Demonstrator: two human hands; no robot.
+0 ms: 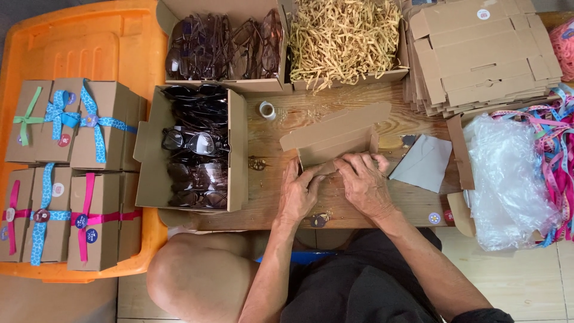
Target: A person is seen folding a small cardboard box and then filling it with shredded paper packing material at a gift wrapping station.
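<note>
Seen from above, a person sits at a worn wooden table (359,113) and works on a flat-packed brown cardboard box (335,137) that is partly folded up. The box lies at the middle of the table, just beyond both hands. Its long axis runs left to right, rising slightly toward the right, and its open lid flap points away from the person.

The left hand (297,192) rests flat, fingers together, with its fingertips pressing the box's near left corner. The right hand (363,182) lies palm down, fingers curled over the near edge of the box; neither hand is closed around anything.

Just right of the box lies a grey paper envelope (426,162). To the left stands an open carton of dark sunglasses (197,146), and beyond it a tray of shredded straw-coloured paper filler (341,39). A stack of unfolded cardboard blanks (478,54) sits at far right. Finished ribbon-tied boxes (72,173) fill an orange plastic tray (89,42) on the left.
</note>
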